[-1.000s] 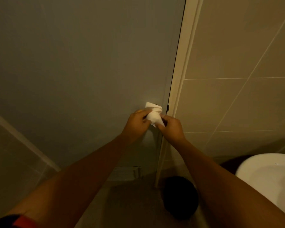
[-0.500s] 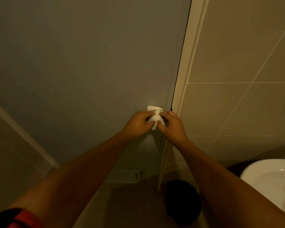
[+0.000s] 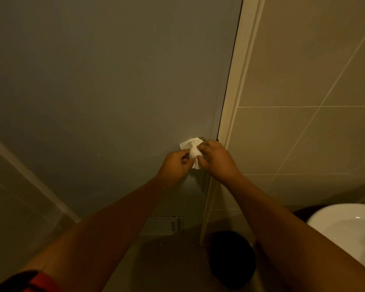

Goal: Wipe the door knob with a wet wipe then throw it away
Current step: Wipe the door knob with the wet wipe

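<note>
**A:** Head view, looking down my two bare arms. What am I touching?

**B:** Your left hand (image 3: 177,163) and right hand (image 3: 216,160) are both closed around a white wet wipe (image 3: 193,149), bunched over the door knob (image 3: 199,139) on the grey door (image 3: 114,91), near its edge by the pale frame (image 3: 232,114). Only a sliver of metal shows above the wipe.

**A:** How do I wipe it well?

**B:** I'd keep my fingers pinched snugly, then twist the wipe right around the knob, reaching its back and neck. A dark round bin (image 3: 232,260) sits on the floor below, beside the white toilet (image 3: 350,232), likely where the wipe goes afterwards.
</note>
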`<act>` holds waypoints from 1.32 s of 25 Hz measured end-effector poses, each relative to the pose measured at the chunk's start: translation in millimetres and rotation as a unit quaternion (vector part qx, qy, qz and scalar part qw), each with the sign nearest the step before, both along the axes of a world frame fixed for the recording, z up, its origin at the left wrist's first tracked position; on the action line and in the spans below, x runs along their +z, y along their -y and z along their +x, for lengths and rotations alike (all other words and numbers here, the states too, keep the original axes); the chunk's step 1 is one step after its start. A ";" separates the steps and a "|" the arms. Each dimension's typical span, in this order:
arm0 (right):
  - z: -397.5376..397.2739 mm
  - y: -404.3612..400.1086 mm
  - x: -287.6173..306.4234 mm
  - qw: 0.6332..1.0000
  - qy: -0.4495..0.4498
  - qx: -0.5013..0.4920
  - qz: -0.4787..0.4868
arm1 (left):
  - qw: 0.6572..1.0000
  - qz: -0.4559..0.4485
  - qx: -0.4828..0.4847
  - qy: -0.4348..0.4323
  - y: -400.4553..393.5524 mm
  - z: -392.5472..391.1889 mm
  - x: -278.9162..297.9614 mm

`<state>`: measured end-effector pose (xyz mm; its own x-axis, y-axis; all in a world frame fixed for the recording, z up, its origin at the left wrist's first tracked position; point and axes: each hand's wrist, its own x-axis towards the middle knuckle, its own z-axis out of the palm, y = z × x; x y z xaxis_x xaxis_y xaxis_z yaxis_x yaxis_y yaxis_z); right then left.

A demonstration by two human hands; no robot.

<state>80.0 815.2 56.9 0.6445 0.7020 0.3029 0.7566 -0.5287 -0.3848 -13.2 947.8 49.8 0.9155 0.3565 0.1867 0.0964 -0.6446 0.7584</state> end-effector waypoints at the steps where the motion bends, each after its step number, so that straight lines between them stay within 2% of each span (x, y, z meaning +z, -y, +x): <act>1: -0.2 1.5 -2.2 1.000 -0.012 -0.006 0.012 | 1.000 -0.010 0.005 0.008 2.2 -0.3 -0.6; 4: -6.5 7.8 -16.9 0.993 -0.073 -0.046 0.078 | 0.999 0.016 -0.010 0.035 0.4 4.7 1.7; 7: -10.0 7.0 -24.0 0.989 -0.103 -0.065 0.080 | 0.999 0.005 -0.021 0.045 -3.2 9.3 6.0; 12: -2.6 3.5 1.7 1.000 -0.022 -0.001 0.001 | 0.990 -0.135 0.030 0.025 1.8 5.5 -5.6; 14: -2.0 3.2 4.1 1.000 -0.023 0.008 -0.004 | 0.988 -0.150 0.042 0.022 5.2 5.0 -8.2; 18: -9.1 6.3 -6.7 0.987 -0.117 -0.070 0.086 | 0.992 -0.093 0.072 0.037 8.5 4.4 0.7; 20: -11.7 8.0 -10.4 0.983 -0.121 -0.093 0.106 | 0.994 -0.051 0.096 0.030 10.5 2.4 3.0; 24: -19.8 10.7 -17.6 0.978 -0.128 -0.076 0.146 | 0.985 -0.071 0.152 0.036 20.2 -1.0 -0.6; 26: -21.6 12.9 -22.4 0.978 -0.142 -0.057 0.141 | 0.985 -0.062 0.157 0.029 27.1 -3.6 -0.9; 33: -25.5 44.6 -42.3 0.983 -0.177 -0.012 0.046 | 0.989 0.016 0.126 -0.082 47.8 -31.1 -15.7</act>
<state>54.5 770.7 14.6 0.7367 0.6656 0.1190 0.5549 -0.4946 -0.6689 -44.4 900.0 34.1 0.8173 0.5733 0.0583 0.3765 -0.6078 0.6991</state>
